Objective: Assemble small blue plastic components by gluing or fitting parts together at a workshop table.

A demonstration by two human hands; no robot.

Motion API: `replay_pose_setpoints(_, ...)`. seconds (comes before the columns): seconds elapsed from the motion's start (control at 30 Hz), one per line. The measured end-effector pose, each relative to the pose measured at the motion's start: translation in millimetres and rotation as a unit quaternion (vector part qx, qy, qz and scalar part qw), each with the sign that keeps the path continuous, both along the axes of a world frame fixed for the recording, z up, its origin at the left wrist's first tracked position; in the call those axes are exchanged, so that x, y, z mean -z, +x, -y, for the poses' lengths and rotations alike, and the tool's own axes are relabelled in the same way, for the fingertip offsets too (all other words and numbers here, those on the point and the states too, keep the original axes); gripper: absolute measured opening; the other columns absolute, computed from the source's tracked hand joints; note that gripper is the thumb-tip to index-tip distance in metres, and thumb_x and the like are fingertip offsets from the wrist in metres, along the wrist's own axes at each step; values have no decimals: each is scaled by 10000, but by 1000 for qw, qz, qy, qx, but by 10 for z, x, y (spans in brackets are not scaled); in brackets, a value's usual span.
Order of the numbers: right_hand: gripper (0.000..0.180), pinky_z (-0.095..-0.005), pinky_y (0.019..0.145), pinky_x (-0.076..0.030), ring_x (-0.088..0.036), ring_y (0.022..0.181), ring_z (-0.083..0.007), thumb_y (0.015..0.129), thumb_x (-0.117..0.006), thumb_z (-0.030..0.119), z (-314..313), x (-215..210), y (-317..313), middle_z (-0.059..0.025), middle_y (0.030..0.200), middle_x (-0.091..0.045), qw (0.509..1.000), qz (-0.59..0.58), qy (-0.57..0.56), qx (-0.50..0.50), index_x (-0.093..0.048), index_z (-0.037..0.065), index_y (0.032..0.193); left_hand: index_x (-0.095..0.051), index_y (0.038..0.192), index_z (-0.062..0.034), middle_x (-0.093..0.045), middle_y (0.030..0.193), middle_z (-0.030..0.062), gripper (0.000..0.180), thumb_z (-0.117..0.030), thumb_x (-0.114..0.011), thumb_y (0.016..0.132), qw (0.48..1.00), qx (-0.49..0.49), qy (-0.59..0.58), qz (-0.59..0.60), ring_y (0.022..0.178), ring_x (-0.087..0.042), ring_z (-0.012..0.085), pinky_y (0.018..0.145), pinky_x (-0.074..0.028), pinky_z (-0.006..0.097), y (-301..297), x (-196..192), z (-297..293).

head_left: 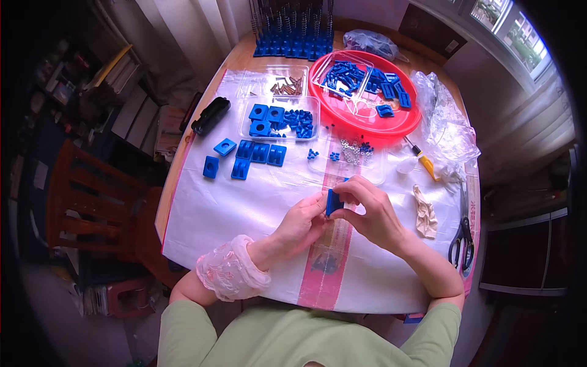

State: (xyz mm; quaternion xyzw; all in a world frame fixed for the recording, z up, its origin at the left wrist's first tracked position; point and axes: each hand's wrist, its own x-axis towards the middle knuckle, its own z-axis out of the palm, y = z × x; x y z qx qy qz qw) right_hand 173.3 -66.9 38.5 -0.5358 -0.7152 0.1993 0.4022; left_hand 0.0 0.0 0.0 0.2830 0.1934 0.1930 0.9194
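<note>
Over the near middle of the table, both hands meet at a flat blue plastic piece (334,203), held up on its edge. My right hand (380,214) grips it from the right, with the thumb below and the fingers at its upper end. From the other side my left hand (301,224) closes on it with the fingertips; part of these fingers is hidden. Farther off to the left lie several square blue blocks, among them a grooved blue block (260,152) and a blue block with a round hole (225,147).
A clear tray (318,117) carries blue parts. Behind it, a red basin (411,127) holds more. White nuts (351,153) lie loose mid-table. To the right are a yellow-handled screwdriver (427,165), beige finger cots (425,214), black scissors (463,240) and crumpled plastic (445,125). A black case (211,116) sits left.
</note>
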Motion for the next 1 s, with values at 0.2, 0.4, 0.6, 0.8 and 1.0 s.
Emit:
replay_pose_setpoints(0.2,441,-363,715,-517,-612,809,-259,716,-798,19,9,-20,-3,-113,910,-589,1000,1,13,23,-586,-3,1103,-514,1296,-16,-592,1127,28,346,-254,-452,1054,1000,5,-4,29,930,-540,84,792,-424,235,37,44,-36)
replay_pose_setpoints(0.4,440,-297,650,-469,-576,742,-172,736,-841,90,91,-333,20,-76,861,-587,986,-25,115,119,-614,37,1109,-536,1286,-7,-637,1130,54,313,-199,-443,1057,996,-17,-52,69,884,-541,81,774,-421,232,57,177,-104)
replay_pose_setpoints(0.6,99,-235,658,-433,-530,720,-59,946,-634,77,-2,-104,163,-26,823,-613,958,-223,46,176,-616,9,1016,-478,1336,37,-609,1170,86,343,-153,-406,1059,991,-31,-83,103,900,-534,107,759,-435,249,52,143,-115)
replay_pose_setpoints(0.8,82,-204,693,-450,-553,766,-28,967,-607,71,-76,157,112,13,831,-621,937,-325,-24,127,-629,-7,985,-481,1338,25,-609,1166,73,349,-165,-408,1055,990,-20,-76,115,919,-537,110,782,-434,261,30,135,-107)
replay_pose_setpoints(1.0,102,-212,694,-477,-601,782,-39,940,-659,94,-30,164,59,-5,857,-673,934,-336,-73,99,-650,-4,967,-493,1352,-32,-610,1192,53,346,-194,-412,1057,993,-5,-51,110,1042,-557,110,850,-439,272,9,124,-104)
